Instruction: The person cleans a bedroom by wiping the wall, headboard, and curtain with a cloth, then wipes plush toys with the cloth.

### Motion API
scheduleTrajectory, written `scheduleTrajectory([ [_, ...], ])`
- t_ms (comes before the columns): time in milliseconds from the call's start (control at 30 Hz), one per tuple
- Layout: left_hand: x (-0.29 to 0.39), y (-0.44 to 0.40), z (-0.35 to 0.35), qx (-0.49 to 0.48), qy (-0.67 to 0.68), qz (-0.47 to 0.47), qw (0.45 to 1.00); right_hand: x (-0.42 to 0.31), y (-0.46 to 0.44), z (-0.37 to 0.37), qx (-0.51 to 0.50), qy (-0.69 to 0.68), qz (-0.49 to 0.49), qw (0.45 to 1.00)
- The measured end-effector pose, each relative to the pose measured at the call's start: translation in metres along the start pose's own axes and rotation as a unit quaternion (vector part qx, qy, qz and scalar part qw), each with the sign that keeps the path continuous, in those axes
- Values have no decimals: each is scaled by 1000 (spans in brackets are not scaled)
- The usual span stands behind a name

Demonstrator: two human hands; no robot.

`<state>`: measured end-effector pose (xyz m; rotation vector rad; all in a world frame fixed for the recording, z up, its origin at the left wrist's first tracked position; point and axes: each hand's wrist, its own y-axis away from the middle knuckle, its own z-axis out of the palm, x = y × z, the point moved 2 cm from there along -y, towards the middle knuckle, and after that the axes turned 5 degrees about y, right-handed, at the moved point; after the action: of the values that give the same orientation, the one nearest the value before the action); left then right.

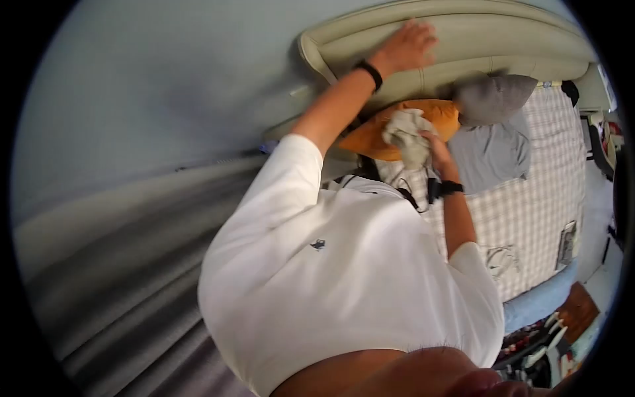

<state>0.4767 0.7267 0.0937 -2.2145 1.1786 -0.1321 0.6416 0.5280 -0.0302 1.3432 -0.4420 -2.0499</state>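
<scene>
The left hand (pixel 411 47) is blurred (quite smeared, really), and the pale cloth (pixel 409 135) partly hides the right hand (pixel 440 153).

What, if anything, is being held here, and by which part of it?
The right hand holds a crumpled beige cloth by a bunched side; whether that is a hem or corner cannot be told. The left hand shows nothing in it.

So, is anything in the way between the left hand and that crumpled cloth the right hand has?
Nothing visible stands between the left hand and the crumpled cloth in the right hand. The headboard and orange pillow show behind them, not in between.
</scene>
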Motion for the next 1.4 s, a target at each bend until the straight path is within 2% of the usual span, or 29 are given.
scheduleTrajectory([
  [33, 24, 10, -4, 18, 85, -22, 996, -10, 14, -10, 17, -26, 0, 1000],
  [67, 48, 18, -16, -88, 257, -64, 960, -19, 20, -15, 25, -37, -12, 999],
  [100, 74, 24, -28, -194, 418, -103, 882, -32, 26, -25, 38, -69, -72, 994],
  [167, 119, 57, -31, -206, 610, -124, 755, -49, 34, -39, 68, -98, -135, 984],
  [200, 135, 74, -19, -207, 618, -114, 749, -55, 32, -38, 73, -28, -145, 986],
  [267, 152, 107, 12, -170, 728, -306, 590, -54, 36, -26, 86, 41, -154, 983],
  [300, 154, 119, 26, -171, 732, -298, 588, -53, 36, -13, 62, 95, -152, 982],
  [367, 149, 131, 37, -117, 704, -277, 643, -54, 35, 3, 39, 152, -142, 977],
  [400, 141, 129, 20, -198, 633, -296, 688, -52, 30, 10, 9, 201, -182, 963],
  [433, 140, 135, 23, -190, 635, -300, 686, -50, 25, 16, -24, 250, -220, 943],
  [500, 136, 168, 55, -106, 652, -306, 685, -43, 11, 22, -23, 289, -210, 934],
  [533, 131, 184, 70, -98, 653, -315, 682, -34, -4, 20, -3, 297, -300, 906],
  [567, 124, 203, 86, -115, 629, -397, 659, -27, -9, 20, 15, 301, -387, 871],
  [600, 120, 217, 85, -130, 600, -476, 629, -36, -2, 29, 50, 373, -389, 841],
  [633, 117, 231, 78, -122, 600, -487, 623, -43, 0, 35, 38, 379, -383, 841],
  [700, 101, 260, 44, -237, 570, -696, 368, -53, -8, 38, -7, 338, -349, 874],
  [733, 98, 278, 38, -225, 571, -702, 362, -58, -7, 39, -30, 314, -295, 902],
  [800, 93, 312, 33, -243, 477, -742, 404, -53, -15, 37, -37, 339, -271, 900],
  [833, 92, 324, 33, -233, 479, -747, 397, -48, -22, 35, -32, 356, -250, 900],
  [900, 94, 345, 37, -145, 480, -685, 529, -35, -26, 48, -43, 377, -232, 896],
  [933, 95, 354, 45, -59, 510, -661, 548, -25, -27, 57, -45, 389, -219, 894],
  [967, 96, 352, 35, -54, 507, -668, 542, -21, -24, 71, -54, 393, -213, 893],
  [1033, 76, 310, -20, 2, 357, -481, 801, -28, -18, 108, -64, 362, -230, 901],
  [1067, 64, 290, -41, 3, 355, -486, 798, -30, -23, 124, -68, 363, -227, 901],
  [1133, 55, 260, -79, 91, 295, -377, 873, -29, -32, 153, -137, 336, -273, 891],
  [1233, 41, 264, -79, 65, 218, -406, 885, -24, -56, 187, -142, 410, -249, 866],
  [1300, 45, 277, -73, 17, 198, -439, 877, -4, -95, 195, -136, 411, -301, 850],
  [1367, 58, 310, -40, -68, 275, -575, 768, 9, -113, 202, -67, 510, -362, 777],
  [1400, 64, 309, -43, -95, 327, -589, 733, 13, -115, 203, -64, 525, -359, 769],
])
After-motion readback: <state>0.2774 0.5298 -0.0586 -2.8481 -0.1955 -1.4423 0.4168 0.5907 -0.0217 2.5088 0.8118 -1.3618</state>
